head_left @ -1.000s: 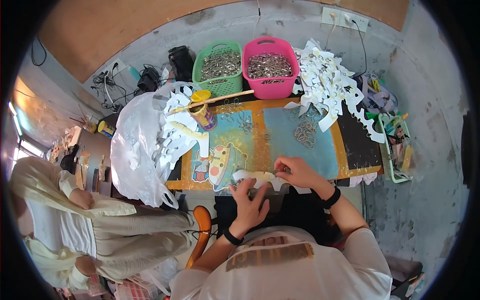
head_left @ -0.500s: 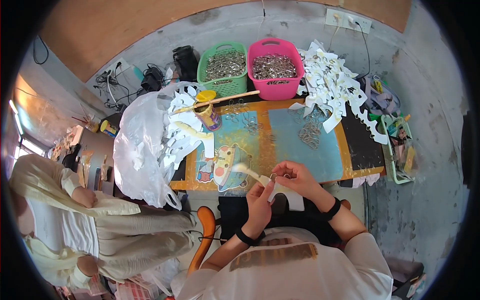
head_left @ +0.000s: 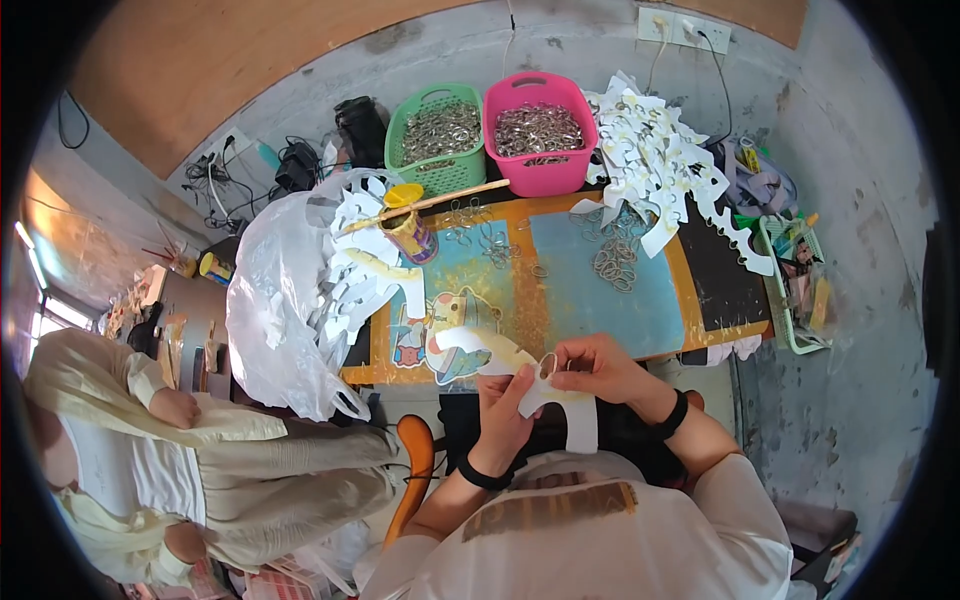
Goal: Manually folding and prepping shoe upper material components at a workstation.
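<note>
My left hand (head_left: 503, 412) is closed around the middle of a curved white cut-out strip (head_left: 568, 410) with yellowish smears along it. One end of the strip reaches out over the table's front edge, and the other hangs down between my forearms. My right hand (head_left: 603, 368) pinches a small metal ring (head_left: 547, 366) against the strip, close beside my left thumb. Loose metal rings (head_left: 614, 268) lie heaped on the blue tabletop (head_left: 640, 325) beyond my hands. Farther left stands a jar (head_left: 412, 240) with a yellow lid and a wooden stick (head_left: 460, 195) across it.
A green basket (head_left: 440, 175) and a pink basket (head_left: 545, 180), both full of metal pieces, stand at the back. White strips (head_left: 660, 150) are piled right of them; a plastic bag (head_left: 270, 310) with more sits left. Another person (head_left: 130, 440) is at the left. A small basket (head_left: 790, 340) hangs right.
The strip has turned so more of its broad face shows, with its far end over the table. My right hand has shifted slightly right and down, still at the ring.
</note>
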The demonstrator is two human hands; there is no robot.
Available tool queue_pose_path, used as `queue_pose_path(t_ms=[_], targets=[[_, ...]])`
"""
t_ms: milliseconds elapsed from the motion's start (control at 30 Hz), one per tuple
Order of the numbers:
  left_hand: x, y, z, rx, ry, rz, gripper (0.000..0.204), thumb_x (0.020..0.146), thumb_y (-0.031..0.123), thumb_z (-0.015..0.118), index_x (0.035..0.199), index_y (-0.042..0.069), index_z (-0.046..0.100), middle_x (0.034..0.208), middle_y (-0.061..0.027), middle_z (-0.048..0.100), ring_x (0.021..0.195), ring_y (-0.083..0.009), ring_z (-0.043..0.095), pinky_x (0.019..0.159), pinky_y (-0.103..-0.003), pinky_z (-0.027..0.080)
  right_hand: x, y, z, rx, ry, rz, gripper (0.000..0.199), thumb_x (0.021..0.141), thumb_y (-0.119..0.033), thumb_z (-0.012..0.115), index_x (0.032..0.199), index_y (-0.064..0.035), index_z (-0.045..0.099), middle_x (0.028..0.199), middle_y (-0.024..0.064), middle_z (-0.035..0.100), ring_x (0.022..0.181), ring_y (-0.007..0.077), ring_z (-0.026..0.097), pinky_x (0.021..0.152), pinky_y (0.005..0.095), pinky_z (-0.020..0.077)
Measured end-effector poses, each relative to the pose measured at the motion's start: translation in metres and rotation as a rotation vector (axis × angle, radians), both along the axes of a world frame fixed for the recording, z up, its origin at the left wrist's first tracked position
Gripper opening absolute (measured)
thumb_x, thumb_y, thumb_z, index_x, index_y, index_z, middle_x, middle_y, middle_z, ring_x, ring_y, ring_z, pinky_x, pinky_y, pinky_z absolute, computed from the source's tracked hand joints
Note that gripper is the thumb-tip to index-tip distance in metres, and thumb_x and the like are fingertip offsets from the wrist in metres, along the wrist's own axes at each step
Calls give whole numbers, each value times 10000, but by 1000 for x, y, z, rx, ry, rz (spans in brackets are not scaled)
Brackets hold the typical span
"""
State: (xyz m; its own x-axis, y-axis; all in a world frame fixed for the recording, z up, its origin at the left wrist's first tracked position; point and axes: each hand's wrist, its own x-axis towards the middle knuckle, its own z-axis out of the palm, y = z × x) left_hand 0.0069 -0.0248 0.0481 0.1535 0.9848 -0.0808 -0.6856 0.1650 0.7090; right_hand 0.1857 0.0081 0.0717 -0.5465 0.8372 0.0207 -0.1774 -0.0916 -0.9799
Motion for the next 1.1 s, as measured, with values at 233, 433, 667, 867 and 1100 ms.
queue_pose_path(t_ms=[233, 433, 667, 867, 1100], targets=[[4, -7, -10, -175, -184, -107, 190, 982, 238, 555, 1021, 57, 597, 788, -36, 624, 587, -111, 567, 476, -230, 432, -10, -13, -16, -168, 300, -30, 124, 913, -120, 673, 866, -29, 603, 879, -8, 626, 784, 39, 545, 705, 207, 433], [2, -6, -19, 152, 48, 95, 418, 942, 368, 603, 1117, -8, 555, 952, -111, 652, 769, -233, 652, 622, -327, 550, -6, -11, -19, -25, 65, -66, 118, 912, -128, 671, 888, -34, 605, 885, 9, 632, 773, 57, 576, 684, 214, 470], [-17, 5, -20, 127, 210, -176, 173, 969, 91, 579, 876, -35, 651, 909, -122, 675, 742, -174, 656, 666, -295, 560, -7, -7, -8, -256, 282, -45, 185, 946, -183, 606, 877, -13, 619, 866, 15, 647, 719, 67, 590, 635, 225, 477], [-15, 10, -54, 31, -75, -183, 258, 997, 234, 554, 1032, -12, 623, 1018, -105, 669, 914, -179, 651, 801, -329, 541, -16, 6, -19, -332, 113, -144, 264, 957, -211, 566, 792, -16, 633, 789, 19, 644, 668, 67, 578, 584, 213, 440], [-25, 25, -65, -150, -94, 26, 296, 977, 279, 581, 1182, 66, 594, 1114, -59, 658, 1039, -177, 626, 882, -324, 495, -20, 10, -26, -161, -73, -185, 318, 981, -280, 554, 785, -57, 670, 689, -53, 572, 629, 57, 508, 557, 226, 392]])
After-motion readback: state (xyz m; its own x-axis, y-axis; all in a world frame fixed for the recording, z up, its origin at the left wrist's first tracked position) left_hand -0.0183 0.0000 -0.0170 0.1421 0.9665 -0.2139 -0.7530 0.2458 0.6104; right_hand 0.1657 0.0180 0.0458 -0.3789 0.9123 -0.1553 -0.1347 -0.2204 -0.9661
